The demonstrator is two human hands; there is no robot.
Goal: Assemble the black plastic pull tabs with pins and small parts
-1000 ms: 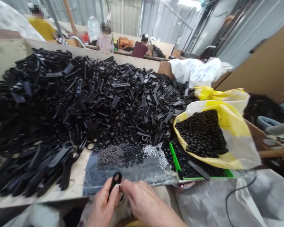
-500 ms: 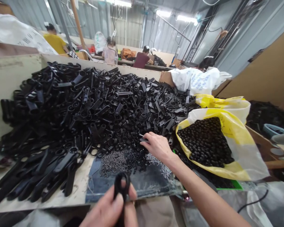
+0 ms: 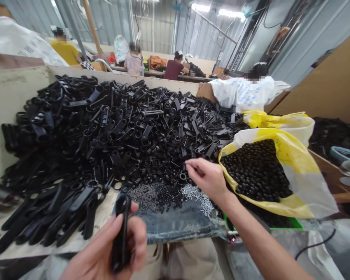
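Two hands at work, one big heap filling the bench. Far L: pale board wall (image 3: pixel 14 97) behind heap of blk plastic loop parts (image 3: pixel 105 132), long-handled pieces tumbled at near edge. LH (image 3: pixel 100 249) low at front, fingers closed firmly around one blk loop part (image 3: pixel 121 233), held upright, well clear of heap. Mid: grey-blue plastic sheet (image 3: pixel 177 227) under spill of tiny dark bits (image 3: pixel 154 196) and silver pins (image 3: pixel 200 200). RH (image 3: pixel 207 179) reaches over spill, thumb + index in narrow pinch just by small blk ring (image 3: pixel 182 177); can't tell if anything held betw. fingertips. Heap edge crowds spill, RH working tight betw. heap & bag. R: yellow-printed bag (image 3: pixel 306 179) full of blk beads (image 3: pixel 255 171), green tray rim (image 3: pixel 294 225) just below. Far back L→R: co-worker in yellow top (image 3: pixel 65 52), one in maroon top (image 3: pixel 173 70), one in white shirt (image 3: pixel 245 93).
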